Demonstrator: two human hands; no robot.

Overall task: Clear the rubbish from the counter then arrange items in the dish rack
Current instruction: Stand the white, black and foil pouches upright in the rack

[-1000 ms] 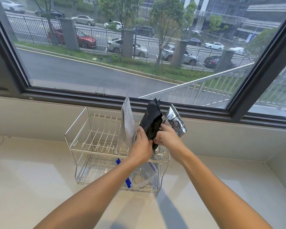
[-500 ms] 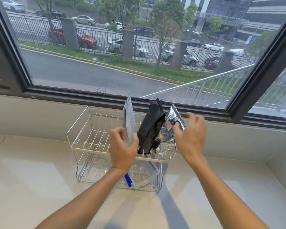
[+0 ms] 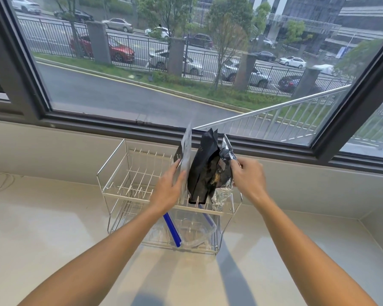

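1. Pouches stand in the dish rack's (image 3: 119, 193) upper tier on the tabletop (image 3: 42, 228): left hand (image 3: 169, 188) fingers pinch the grey pouch (image 3: 186, 155).
2. Right hand (image 3: 248, 180) fingers pinch the silver foil bag (image 3: 227, 154) beside the black pouch (image 3: 202, 171).
3. Best seat each between separate prongs, upright, releasing gently.

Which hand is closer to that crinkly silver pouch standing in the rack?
The right hand. It pinches the silver pouch at its right edge. The left hand is farther left, holding the white packet beyond the black bag.
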